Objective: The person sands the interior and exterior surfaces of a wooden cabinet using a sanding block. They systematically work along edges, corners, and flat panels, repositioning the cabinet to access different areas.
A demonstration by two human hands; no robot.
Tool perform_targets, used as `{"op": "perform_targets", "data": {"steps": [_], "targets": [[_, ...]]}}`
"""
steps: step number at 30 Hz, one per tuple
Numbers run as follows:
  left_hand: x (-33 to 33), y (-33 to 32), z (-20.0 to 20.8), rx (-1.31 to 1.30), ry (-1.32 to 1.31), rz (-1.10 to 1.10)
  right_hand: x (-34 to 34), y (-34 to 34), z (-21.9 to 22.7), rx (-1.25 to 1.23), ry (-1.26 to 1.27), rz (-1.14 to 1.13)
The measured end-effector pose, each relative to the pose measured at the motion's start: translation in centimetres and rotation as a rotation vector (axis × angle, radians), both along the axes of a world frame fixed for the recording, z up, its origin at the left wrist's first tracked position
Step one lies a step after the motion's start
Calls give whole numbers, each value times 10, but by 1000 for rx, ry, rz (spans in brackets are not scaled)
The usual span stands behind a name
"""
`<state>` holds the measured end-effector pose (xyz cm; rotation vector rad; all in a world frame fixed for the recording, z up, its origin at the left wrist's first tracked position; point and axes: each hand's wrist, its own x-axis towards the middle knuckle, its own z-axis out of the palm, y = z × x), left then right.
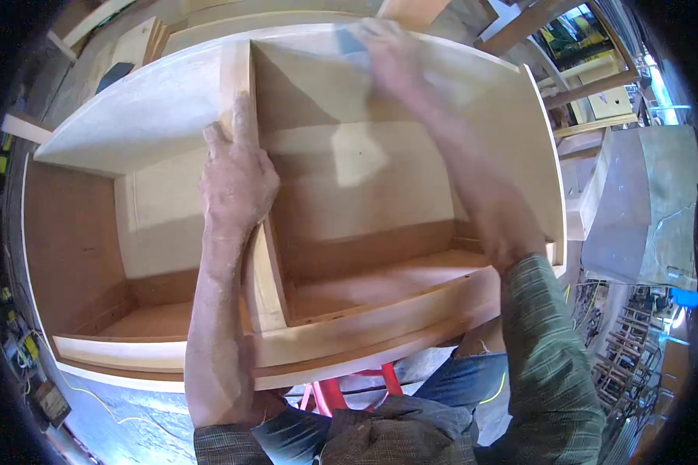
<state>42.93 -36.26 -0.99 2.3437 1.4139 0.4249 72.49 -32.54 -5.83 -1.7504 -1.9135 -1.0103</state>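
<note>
A wooden cabinet frame [368, 329] lies in front of me with its open side up, split in two by a pale wooden divider [265, 287]. My left hand [239, 174] is closed round the divider's upper part, its index finger and thumb pointing away from me. At the far edge, my right hand [395, 58] presses a blue-grey piece of sandpaper [350, 43] along the whitish far panel [442, 70]. Motion smears that hand and its forearm, so the single fingers are hard to make out. Fine pale dust coats my left hand.
Loose boards [138, 43] lie beyond the cabinet at the far left. Wooden frames [589, 174] and a grey sheet-covered surface [644, 205] stand to the right. A red stool [329, 395] shows between my legs. Stacked metal racks [628, 341] fill the lower right.
</note>
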Motion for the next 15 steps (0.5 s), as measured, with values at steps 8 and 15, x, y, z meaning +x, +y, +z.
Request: {"op": "perform_targets", "data": {"steps": [8,15], "targets": [[2,-2,-3,-20,20,-9,-6,-4,-5,-26,231,24],[-4,3,0,-36,58,27,5,-14,15,-99,211,12]]}}
